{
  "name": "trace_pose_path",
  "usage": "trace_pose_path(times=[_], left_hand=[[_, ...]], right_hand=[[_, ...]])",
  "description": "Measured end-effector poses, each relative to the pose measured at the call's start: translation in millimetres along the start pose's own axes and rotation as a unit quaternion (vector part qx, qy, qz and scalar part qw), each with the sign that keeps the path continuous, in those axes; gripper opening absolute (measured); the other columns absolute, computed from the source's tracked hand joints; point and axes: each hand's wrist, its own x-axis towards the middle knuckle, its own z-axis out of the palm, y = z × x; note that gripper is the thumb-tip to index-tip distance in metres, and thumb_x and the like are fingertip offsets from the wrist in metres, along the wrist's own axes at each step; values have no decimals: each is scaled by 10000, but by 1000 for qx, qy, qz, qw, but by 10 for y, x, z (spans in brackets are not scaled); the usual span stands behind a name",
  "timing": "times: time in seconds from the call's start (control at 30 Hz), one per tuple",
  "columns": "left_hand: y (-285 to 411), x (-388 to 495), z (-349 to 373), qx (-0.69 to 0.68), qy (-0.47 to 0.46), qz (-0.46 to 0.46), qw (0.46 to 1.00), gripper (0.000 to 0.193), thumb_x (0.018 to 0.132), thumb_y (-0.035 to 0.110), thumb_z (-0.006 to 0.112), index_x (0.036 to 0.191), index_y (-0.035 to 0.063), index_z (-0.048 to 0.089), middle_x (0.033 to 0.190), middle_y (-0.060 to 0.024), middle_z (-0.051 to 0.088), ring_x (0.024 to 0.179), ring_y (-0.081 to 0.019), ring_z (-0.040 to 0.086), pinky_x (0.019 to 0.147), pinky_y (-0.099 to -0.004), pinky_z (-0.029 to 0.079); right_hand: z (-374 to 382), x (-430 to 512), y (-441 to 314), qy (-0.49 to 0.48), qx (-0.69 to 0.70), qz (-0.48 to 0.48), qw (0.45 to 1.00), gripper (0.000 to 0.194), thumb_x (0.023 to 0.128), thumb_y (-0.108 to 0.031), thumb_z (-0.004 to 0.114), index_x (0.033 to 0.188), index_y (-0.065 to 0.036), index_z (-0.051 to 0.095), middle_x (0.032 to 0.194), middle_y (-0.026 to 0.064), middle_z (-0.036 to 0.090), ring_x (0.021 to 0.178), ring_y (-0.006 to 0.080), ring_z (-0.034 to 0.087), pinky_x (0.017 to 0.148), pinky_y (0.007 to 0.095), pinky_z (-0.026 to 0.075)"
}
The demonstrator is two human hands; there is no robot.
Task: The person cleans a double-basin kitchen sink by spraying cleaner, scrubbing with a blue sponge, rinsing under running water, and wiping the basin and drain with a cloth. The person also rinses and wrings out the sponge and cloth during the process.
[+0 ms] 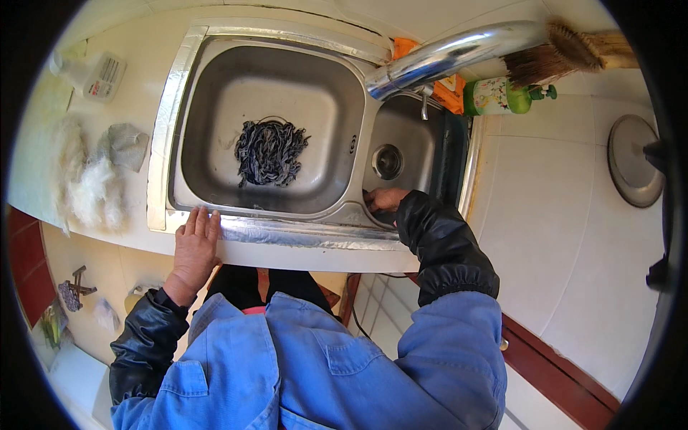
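In the small stainless-steel basin, my right hand reaches into the near left corner. Its fingers curl beside a dark thing, mostly hidden by the hand, and I cannot tell whether they grip it. My left hand rests on the counter's front edge, fingertips on the silver foil tape along the sink, holding nothing. A tangled bundle of dark and grey strips, probably fabric, lies on the floor of the large stainless-steel basin.
A chrome faucet arches over the small basin. Behind it are a brown-bristled brush, an orange packet and a green pump bottle. Leftward lie white fibre, grey mesh and a white bottle. A round lid hangs at right.
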Motion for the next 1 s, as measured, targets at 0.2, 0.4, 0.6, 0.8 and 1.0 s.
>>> trace_pose_path(times=[0.2, 0.4, 0.6, 0.8, 1.0], left_hand=[[10, 5, -7, 22, -12, 2, 1000, 1052, 608, 312, 887, 1471, 32, 355, 1480, -224, 401, 1398, -373, 354, 1032, -470, 397], [-22, -15, 5, 33, -3, 11, 999, 1055, 606, 355, 882, 1467, 28, 367, 1479, -221, 400, 1399, -370, 353, 1021, -480, 405], [-2, -20, 7, 5, 49, 12, 999, 999, 584, 288, 878, 1418, 7, 407, 1393, -228, 452, 1343, -377, 402, 998, -482, 415], [-46, 16, -63, -10, 51, 3, 999, 852, 581, 216, 875, 1335, 87, 499, 1300, -166, 515, 1274, -349, 460, 988, -471, 421], [-96, 22, -80, -58, 50, -16, 997, 793, 637, 178, 851, 1342, 105, 494, 1343, -131, 507, 1302, -321, 452, 1015, -469, 414]], right_hand=[[15, -689, -363, 57, 214, 10, 975, 490, 876, -71, 650, 1348, -1, 536, 1243, 70, 613, 1136, 189, 556, 979, 290, 416], [80, -1514, -996, 77, 412, -199, 886, 356, 906, -20, 595, 1260, 15, 571, 1154, 52, 642, 1053, 155, 620, 948, 287, 485], [308, -1730, -1706, 175, 522, -442, 707, 438, 922, -72, 617, 1344, -8, 515, 1302, 123, 610, 1147, 247, 617, 1024, 399, 469], [285, -1224, -1918, 298, 448, -331, 775, 349, 907, -60, 605, 1255, -38, 591, 1108, 83, 660, 997, 200, 648, 902, 347, 516], [487, -626, -1913, 386, -257, -172, 869, 239, 811, -61, 621, 1021, -142, 702, 1036, 144, 655, 975, 358, 630, 856, 438, 503]])
